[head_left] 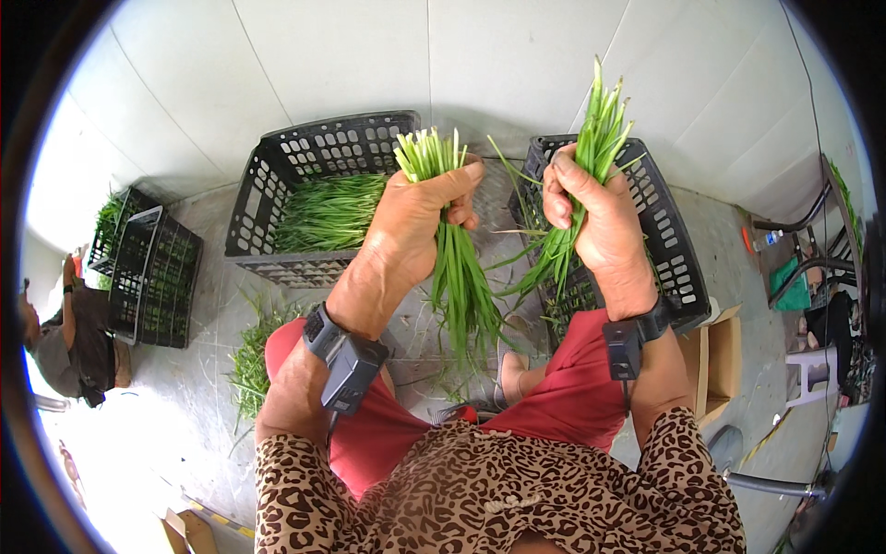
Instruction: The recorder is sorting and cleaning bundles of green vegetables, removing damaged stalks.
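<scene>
My left hand (417,210) is closed round a thick bunch of garlic chives (466,288), the pale cut ends up and the green leaves hanging down. In my closed right hand (604,210) is a second, looser bunch of chives (560,257), its stalk ends up and leaves fanning down to the left. Behind my left hand stands a black plastic crate (242,224) with chives (332,214) laid in it. Another black crate (672,242) sits under my right hand; my hand and forearm hide much of its inside.
Loose chives (249,360) lie heaped on the floor by my left knee. Stacked black crates (152,272) and another person (78,323) are at far left. To the right are a cardboard box (720,365), a white stool (812,374) and a metal-framed rack. A pale wall (369,55) rises behind the crates.
</scene>
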Motion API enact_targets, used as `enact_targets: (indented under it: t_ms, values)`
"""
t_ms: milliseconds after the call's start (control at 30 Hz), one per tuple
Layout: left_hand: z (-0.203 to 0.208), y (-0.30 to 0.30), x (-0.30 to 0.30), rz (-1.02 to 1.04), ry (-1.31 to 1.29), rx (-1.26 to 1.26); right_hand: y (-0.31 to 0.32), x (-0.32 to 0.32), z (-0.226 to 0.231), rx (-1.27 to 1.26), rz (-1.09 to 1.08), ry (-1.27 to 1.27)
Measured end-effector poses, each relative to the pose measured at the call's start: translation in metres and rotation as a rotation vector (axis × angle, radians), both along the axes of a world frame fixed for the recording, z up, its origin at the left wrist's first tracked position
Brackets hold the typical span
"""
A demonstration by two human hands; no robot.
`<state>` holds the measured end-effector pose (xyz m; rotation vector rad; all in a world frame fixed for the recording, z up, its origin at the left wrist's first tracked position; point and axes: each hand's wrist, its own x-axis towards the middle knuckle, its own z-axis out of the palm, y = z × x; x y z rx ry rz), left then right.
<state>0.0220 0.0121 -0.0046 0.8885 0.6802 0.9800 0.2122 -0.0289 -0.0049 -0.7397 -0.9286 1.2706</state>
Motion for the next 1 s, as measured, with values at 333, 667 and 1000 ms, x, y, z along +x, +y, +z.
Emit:
enact_targets:
  t_ms: [333, 667, 1000]
  values:
    - [-0.004, -0.004, 0.012, -0.049, -0.013, -0.058, -0.004, -0.008, -0.001, -0.042, 0.068, -0.03]
    - [0.003, -0.003, 0.011, -0.034, -0.101, -0.012, -0.004, -0.009, -0.002, -0.053, 0.102, -0.073]
    - [0.011, 0.011, -0.018, 0.023, -0.305, 0.042, 0.005, 0.008, -0.003, -0.082, 0.032, -0.11]
